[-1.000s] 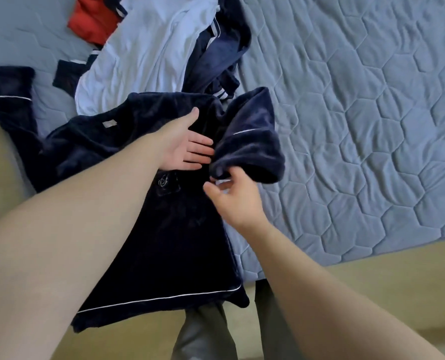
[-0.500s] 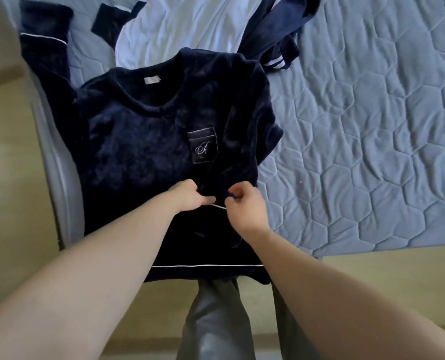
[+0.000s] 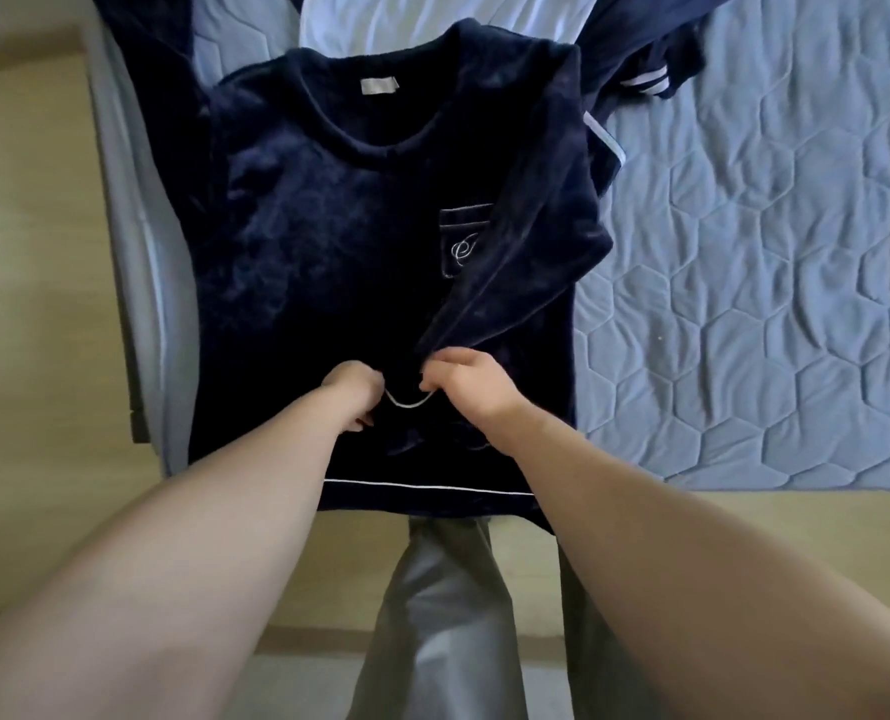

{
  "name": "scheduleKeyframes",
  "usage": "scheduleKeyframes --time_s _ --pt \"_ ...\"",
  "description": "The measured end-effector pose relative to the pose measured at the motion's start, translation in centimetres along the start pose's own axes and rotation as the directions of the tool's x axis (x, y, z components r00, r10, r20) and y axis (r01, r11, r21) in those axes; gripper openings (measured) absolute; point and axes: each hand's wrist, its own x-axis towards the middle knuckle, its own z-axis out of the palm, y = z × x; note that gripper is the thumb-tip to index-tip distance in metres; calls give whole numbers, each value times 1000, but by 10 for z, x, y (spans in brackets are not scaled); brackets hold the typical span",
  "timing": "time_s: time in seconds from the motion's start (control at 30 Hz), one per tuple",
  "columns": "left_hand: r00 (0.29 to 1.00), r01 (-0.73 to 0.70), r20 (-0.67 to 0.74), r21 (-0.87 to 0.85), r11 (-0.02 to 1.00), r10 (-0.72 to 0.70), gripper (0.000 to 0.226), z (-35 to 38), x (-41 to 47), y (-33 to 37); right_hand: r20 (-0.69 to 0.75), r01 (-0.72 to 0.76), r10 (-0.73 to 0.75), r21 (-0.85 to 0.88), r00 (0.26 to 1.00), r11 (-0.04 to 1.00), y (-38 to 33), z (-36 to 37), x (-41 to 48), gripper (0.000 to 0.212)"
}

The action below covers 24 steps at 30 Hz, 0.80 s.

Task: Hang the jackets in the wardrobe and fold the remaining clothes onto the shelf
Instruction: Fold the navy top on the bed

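Grey trouser legs (image 3: 432, 615) stand at the bed (image 3: 744, 304) edge. The navy velour top (image 3: 328, 226) lies front-up on the quilt, its white-piped hem hanging over the edge. L hand (image 3: 352, 389) & R hand (image 3: 466, 384) both have fingers curled, pinching the piped cuff (image 3: 406, 403) of the sleeve folded in diagonally from the R side, which half covers the monogram pocket (image 3: 458, 241). Beyond the collar lie a pale blue garment (image 3: 432, 18) and a navy piece w/ white stripes (image 3: 650, 54), prob. a jacket.
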Motion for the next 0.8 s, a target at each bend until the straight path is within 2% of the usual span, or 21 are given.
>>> scheduleKeyframes --time_s 0.03,0.1,0.17,0.23,0.3,0.33,0.4,0.47,0.53,0.6,0.67,0.73,0.8 --pt "998 11 -70 169 985 1 29 -7 2 -6 67 -29 33 -65 997 997 -1 3 2 25" --pt "966 -81 -211 304 949 150 33 -15 13 -11 76 -104 121 -195 990 975 0 2 9 29" --pt "925 -262 -209 252 932 317 47 -17 17 -8 -99 -163 143 -233 985 959 5 -6 21 26" --pt "916 -380 -114 64 923 385 76 -13 11 0 -295 -204 161 -121 942 972 12 -18 30 25" --pt "899 -422 -79 103 901 430 90 -4 10 6 -352 -216 212 28 912 976 15 -30 34 25" --pt "888 -433 -77 190 881 453 87 0 15 7 -339 -228 247 94 908 969 16 -36 35 25" --pt "885 -414 -96 289 863 456 59 6 23 11 -301 -242 296 206 907 948 18 -44 38 36" --pt "921 -350 -108 189 917 374 37 6 23 17 -283 -229 306 274 909 934 18 -49 41 45" --pt "968 -248 -38 15 969 249 39 0 20 19 -281 -201 295 320 913 926 17 -52 44 46" --pt "983 -145 101 -64 987 151 42 -11 17 17 -277 -169 281 368 919 914 13 -55 46 44" --pt "977 -140 166 48 989 130 48 -21 18 12 -253 -150 278 430 927 890 9 -58 47 40" --pt "981 -182 110 281 942 156 48 -29 18 10 -204 -149 282 497 937 855 5 -61 48 39" --pt "975 -206 14 414 887 220 30 -36 21 13 -175 -134 279 571 944 810 1 -67 49 41"
